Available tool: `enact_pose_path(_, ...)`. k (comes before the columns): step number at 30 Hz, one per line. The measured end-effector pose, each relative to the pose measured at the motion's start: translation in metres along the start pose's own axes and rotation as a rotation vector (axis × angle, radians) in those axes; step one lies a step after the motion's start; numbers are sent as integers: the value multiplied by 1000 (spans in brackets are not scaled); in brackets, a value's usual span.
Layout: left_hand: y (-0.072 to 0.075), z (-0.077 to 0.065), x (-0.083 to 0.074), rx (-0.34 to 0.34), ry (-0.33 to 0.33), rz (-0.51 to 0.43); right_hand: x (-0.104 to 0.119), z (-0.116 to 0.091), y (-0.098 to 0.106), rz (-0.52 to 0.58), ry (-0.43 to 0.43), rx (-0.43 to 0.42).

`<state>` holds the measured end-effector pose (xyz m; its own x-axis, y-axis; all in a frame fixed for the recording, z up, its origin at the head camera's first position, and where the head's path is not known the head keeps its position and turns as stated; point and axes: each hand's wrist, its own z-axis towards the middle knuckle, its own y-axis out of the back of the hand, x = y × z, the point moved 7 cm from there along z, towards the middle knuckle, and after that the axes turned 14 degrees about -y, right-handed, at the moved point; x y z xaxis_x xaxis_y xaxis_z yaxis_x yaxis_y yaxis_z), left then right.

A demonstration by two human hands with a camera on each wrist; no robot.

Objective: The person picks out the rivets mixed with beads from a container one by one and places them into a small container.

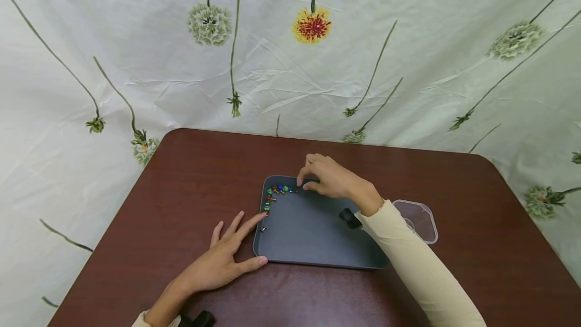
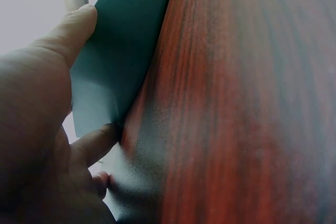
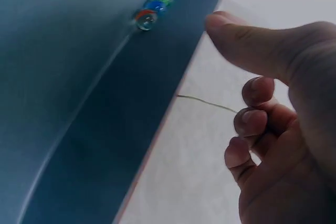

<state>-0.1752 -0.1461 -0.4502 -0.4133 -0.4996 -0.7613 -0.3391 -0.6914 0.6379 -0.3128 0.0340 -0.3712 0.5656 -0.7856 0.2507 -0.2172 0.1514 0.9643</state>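
A dark grey tray point(image 1: 317, 236) lies on the table. Small glass marbles point(image 1: 280, 187) and gold-coloured pieces point(image 1: 273, 199) line its far left corner, and one small piece point(image 1: 264, 228) sits apart along the left side. In the right wrist view a clear marble with an orange swirl point(image 3: 146, 19) ends the row. My left hand point(image 1: 222, 261) is spread at the tray's left side, with its index fingertip at the left rim and thumb at the near left corner. Over the far rim hangs my right hand point(image 1: 331, 175), fingers loosely bent, thumb and index apart, nothing seen between them.
A clear plastic container point(image 1: 422, 221) stands right of the tray, partly behind the right sleeve point(image 1: 417, 261). The brown wooden table point(image 1: 204, 180) meets a white floral cloth point(image 1: 272, 64) at its back edge.
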Motion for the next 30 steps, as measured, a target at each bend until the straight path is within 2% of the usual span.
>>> enact_pose_path(5,1,-1,0,-1,2,-3,3,14,-10,57,35,36)
enact_pose_path(16,1,-1,-1,3,-2,-14,11,32,-31,95,73,66)
enact_pose_path(25,0,-1,-1,6,-1,-17,17,35,-37,82,75,77)
enact_pose_path(30,0,-1,-1,2,-3,-15,18,38,-40,39,74,69)
